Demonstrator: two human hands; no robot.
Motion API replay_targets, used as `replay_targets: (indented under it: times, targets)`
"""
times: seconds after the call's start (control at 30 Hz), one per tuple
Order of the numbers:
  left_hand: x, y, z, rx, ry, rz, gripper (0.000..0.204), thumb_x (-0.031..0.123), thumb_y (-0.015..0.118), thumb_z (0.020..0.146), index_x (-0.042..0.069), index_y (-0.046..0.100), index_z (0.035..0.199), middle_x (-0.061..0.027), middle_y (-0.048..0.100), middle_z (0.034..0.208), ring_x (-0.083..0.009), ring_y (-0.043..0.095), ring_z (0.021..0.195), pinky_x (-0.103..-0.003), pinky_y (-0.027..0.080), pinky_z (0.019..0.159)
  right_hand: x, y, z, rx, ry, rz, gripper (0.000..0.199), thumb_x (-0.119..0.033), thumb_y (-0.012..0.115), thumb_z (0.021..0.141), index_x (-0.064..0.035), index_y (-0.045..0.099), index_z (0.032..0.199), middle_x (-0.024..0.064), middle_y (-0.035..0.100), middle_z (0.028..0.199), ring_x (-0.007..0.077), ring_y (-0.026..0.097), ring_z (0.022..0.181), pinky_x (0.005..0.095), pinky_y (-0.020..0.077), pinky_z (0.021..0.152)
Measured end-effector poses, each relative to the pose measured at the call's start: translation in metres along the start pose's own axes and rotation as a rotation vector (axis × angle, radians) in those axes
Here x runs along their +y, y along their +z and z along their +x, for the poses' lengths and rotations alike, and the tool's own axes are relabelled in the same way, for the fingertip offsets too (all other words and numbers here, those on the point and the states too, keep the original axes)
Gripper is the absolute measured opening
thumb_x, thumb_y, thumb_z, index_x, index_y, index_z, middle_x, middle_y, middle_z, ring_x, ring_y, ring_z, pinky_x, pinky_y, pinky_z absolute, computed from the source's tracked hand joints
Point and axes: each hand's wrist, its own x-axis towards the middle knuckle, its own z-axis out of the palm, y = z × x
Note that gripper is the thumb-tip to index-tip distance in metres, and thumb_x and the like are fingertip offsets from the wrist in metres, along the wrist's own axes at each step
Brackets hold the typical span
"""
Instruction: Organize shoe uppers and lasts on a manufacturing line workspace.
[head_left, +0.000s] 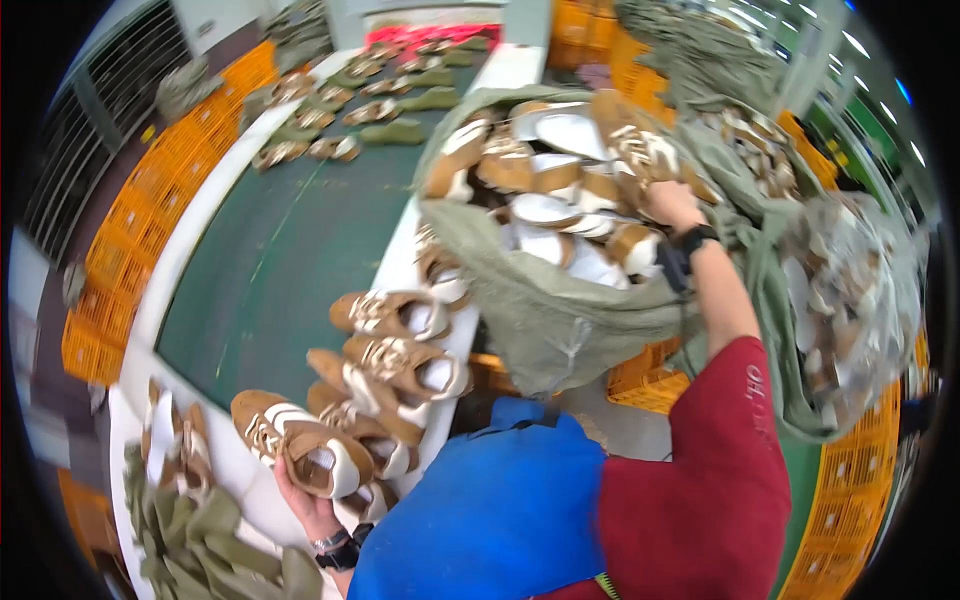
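My left hand point(308, 508) grips a tan sneaker with white stripes point(262, 425) by its heel end, at the near edge of the white-framed bench. My right hand point(673, 205) reaches into a large grey-green sack point(560, 330) full of similar shoes. Its fingers are closed on the end of another tan sneaker with white laces point(630, 140), tilted on top of the pile. Loose white-lined shoes point(550, 215) lie heaped beside it. A row of tan sneakers point(390, 365) stands along the bench edge, right of my left hand.
A dark green conveyor belt point(270, 260) runs away from me, carrying several shoes and olive shoe-shaped pieces point(392, 132) at its far end. Olive cloth pieces point(205, 540) lie at the near left. Orange crates point(130, 240) line the left side; a clear plastic bag point(850, 300) stands at right.
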Motion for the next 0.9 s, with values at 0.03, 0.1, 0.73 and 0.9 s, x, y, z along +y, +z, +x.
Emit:
replay_targets:
  times: [0.03,0.1,0.73,0.9]
  targets:
    - [0.004,-0.024,-0.011,0.085,0.032,-0.012,0.046,0.034,0.047,0.091,0.003,0.048,0.125,-0.0124,0.055,0.122,-0.0256,0.054,0.111,-0.041,0.043,0.096,-0.015,-0.014,0.000,0.045,-0.021,-0.016,0.021,-0.026,0.056,0.077,-0.0096,0.069,0.080,0.0176,0.066,0.088,0.0330,0.065,0.082,0.0418,0.0508,0.073]
    - [0.006,-0.062,-0.015,0.203,0.107,0.016,0.039,0.029,0.047,0.093,0.004,0.050,0.122,-0.0100,0.058,0.118,-0.0225,0.056,0.106,-0.038,0.046,0.092,-0.020,-0.029,-0.007,0.195,-0.081,0.212,0.024,-0.027,0.049,0.082,-0.0102,0.066,0.083,0.0174,0.065,0.084,0.0363,0.062,0.086,0.0461,0.0478,0.075]
    - [-0.055,-0.041,0.028,0.021,0.118,0.806,0.067,0.035,0.055,0.089,-0.003,0.024,0.134,-0.0202,0.050,0.123,-0.0254,0.053,0.110,-0.033,0.048,0.084,0.005,-0.033,0.038,0.575,-0.123,0.987,0.019,-0.015,0.055,0.089,-0.0002,0.061,0.101,0.0047,0.063,0.089,0.0118,0.058,0.083,0.0241,0.0443,0.076]
    - [-0.034,0.001,0.032,0.050,-0.207,1.165,0.079,0.048,0.050,0.087,-0.007,0.020,0.136,-0.0250,0.060,0.100,-0.0314,0.063,0.088,-0.038,0.051,0.075,-0.153,-0.158,-0.105,0.713,-0.380,1.214,0.014,-0.009,0.057,0.089,0.0004,0.061,0.099,0.0019,0.061,0.092,0.0071,0.054,0.083,0.0198,0.0418,0.072]
